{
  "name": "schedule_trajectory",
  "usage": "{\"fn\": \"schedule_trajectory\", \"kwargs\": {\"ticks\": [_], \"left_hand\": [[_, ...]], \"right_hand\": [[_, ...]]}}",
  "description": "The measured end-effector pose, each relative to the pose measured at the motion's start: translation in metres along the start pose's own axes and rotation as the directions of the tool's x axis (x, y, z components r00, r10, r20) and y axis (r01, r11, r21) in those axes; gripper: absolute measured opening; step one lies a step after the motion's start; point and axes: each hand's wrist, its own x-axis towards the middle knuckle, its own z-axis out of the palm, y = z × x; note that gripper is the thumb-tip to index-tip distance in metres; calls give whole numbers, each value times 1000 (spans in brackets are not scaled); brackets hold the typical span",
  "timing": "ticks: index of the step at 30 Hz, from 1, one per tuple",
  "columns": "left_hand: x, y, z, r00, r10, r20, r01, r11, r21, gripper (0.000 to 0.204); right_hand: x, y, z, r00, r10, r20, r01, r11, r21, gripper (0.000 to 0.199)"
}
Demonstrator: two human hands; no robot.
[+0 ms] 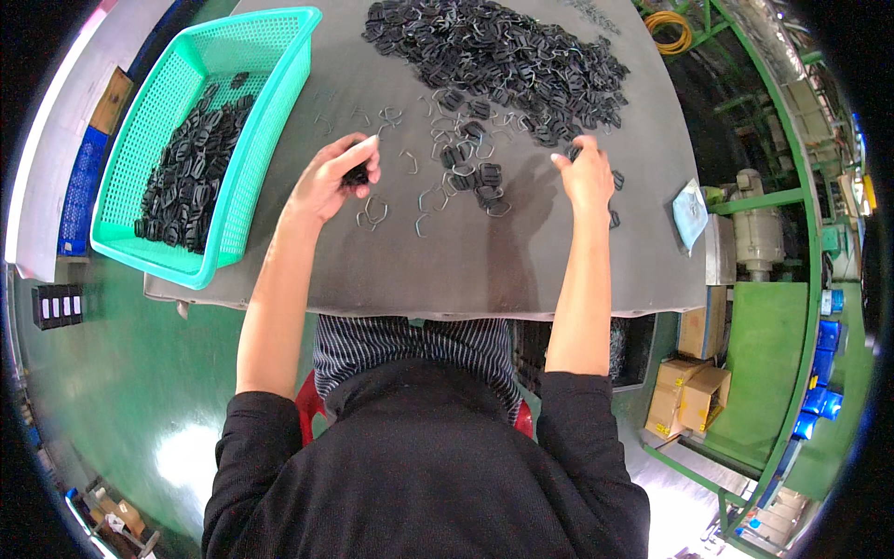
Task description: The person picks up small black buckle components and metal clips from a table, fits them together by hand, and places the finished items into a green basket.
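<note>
My left hand [335, 175] is closed around one or more black plastic buckles [356, 174], held above the table near the basket. On the right, my right hand [588, 173] pinches a black buckle [572, 152] at the near edge of a big heap of black buckles [503, 65]. Between my hands lie several loose buckles [489, 173] mixed with bent metal wire rings [422, 224]. More wire rings [374, 212] rest just beside my left hand. My palms hide part of what each hand holds.
A turquoise plastic basket [209, 265] partly filled with black buckles stands at the table's left. The grey-covered table [400, 279] ends close to my lap. A pale blue packet [690, 214] lies at its right edge. Cardboard boxes [684, 396] and a green metal frame [805, 307] stand right.
</note>
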Motion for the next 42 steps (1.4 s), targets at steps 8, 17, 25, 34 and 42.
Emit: {"fn": "schedule_trajectory", "kwargs": {"ticks": [8,17,25,34,42], "left_hand": [[146,-19,48,946,313,-87,18,215,977,29],[163,-14,67,949,304,-87,44,145,989,26],[104,-7,-5,998,-6,68,15,991,-136,25],[99,-13,-10,999,-20,29,33,842,-538,29],[78,8,17,993,-107,-53,82,932,-354,29]], "right_hand": [[-29,-44,21,894,-248,374,219,968,121,30],[38,-30,25,832,-365,417,-311,315,897,16],[68,-79,77,916,-297,271,195,918,347,38],[50,-42,47,760,-468,451,-465,94,880,16],[61,-63,42,671,-518,531,483,848,218,36]]}}
